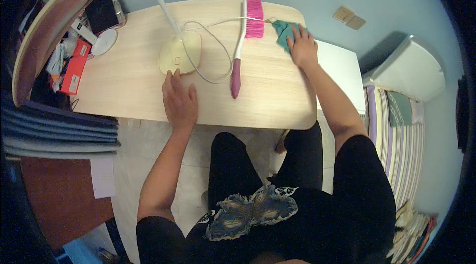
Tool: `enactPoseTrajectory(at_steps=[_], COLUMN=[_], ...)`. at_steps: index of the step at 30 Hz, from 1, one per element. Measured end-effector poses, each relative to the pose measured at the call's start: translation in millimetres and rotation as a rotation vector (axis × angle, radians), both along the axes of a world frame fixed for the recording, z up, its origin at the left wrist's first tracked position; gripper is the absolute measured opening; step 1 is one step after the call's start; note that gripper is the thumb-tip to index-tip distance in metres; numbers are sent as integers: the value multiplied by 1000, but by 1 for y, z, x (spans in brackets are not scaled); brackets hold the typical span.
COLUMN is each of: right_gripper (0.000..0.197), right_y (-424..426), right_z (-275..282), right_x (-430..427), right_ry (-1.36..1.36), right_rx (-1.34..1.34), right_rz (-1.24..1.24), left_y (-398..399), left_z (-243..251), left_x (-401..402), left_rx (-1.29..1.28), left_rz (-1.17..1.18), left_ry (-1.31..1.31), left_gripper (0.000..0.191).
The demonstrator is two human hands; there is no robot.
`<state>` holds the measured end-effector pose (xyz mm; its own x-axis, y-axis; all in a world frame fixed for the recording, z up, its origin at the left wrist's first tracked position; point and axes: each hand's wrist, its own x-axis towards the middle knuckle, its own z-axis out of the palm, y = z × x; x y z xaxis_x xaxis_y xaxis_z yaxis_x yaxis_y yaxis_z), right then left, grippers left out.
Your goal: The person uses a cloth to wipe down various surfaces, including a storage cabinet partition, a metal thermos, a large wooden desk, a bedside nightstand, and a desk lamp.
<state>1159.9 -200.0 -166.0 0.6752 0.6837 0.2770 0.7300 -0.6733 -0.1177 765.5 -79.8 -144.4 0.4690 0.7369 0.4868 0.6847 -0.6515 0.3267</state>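
My right hand (304,48) lies on a crumpled green cloth (284,33) at the right end of the light wooden tabletop (208,106); whether the fingers grip it or only press on it cannot be told. My left hand (180,102) rests palm down, fingers slightly apart and holding nothing, its fingertips at the near edge of the cream lamp base (180,52). Between the hands lies a brush with pink bristles (254,18) and a purple-tipped handle (236,78). A thin pale cable (223,42) loops from the lamp base and crosses the brush.
The lamp's bent neck (163,3) rises beside the left hand. A red box (75,66), a round white object (104,41) and other small items crowd the left end. A white surface (340,74) adjoins the right edge, near a wall socket (344,14) and a striped cover (396,152).
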Motion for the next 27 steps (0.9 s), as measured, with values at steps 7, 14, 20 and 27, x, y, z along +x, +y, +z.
enactPoseTrajectory(at_steps=[7, 14, 20, 27], right_gripper=[59, 61, 62, 58], right_y=[73, 0, -81, -103], right_z=[10, -20, -4, 15], right_x=[72, 34, -117, -199], right_ry=[84, -13, -119, -44], right_rx=[47, 124, -29, 5], right_rz=[-105, 72, 126, 443], left_y=[1, 8, 2, 6], left_z=[6, -3, 0, -10], left_x=[-1, 0, -6, -1], left_rx=[8, 10, 18, 27], left_rz=[4, 7, 2, 21], left_ry=[27, -35, -117, -93], left_gripper=[61, 54, 50, 45])
